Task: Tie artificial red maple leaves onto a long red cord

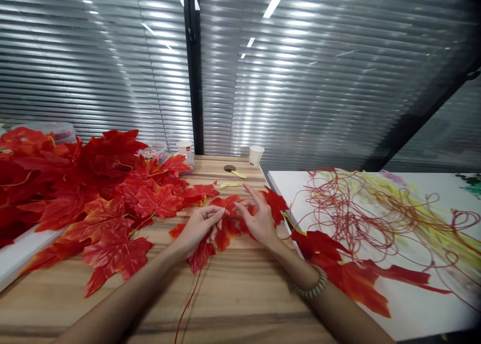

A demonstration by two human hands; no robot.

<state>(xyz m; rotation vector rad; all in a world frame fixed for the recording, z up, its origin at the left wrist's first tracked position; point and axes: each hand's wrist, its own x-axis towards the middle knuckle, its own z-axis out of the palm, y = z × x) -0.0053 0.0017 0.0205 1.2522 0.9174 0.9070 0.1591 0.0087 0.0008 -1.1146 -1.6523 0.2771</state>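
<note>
My left hand (205, 227) is pinched, thumb against fingers, over red artificial maple leaves (227, 231) at the middle of the wooden table. What lies between its fingertips is too small to make out. One leaf (202, 255) shows just below that hand, and a thin red cord (191, 294) runs from there toward the table's near edge. Close by on the right, my right hand (259, 222) has its fingers apart, with the thumb pointing toward the left hand. Red leaves lie behind and under it; I see nothing held in it.
A big heap of red leaves (112, 203) covers the left side. Tangled red cord (349, 213) and yellow strips (398, 198) lie on the white table (376, 329) at right. Paper cups (256, 156) and yellow scraps (230, 185) are toward the back, before window blinds.
</note>
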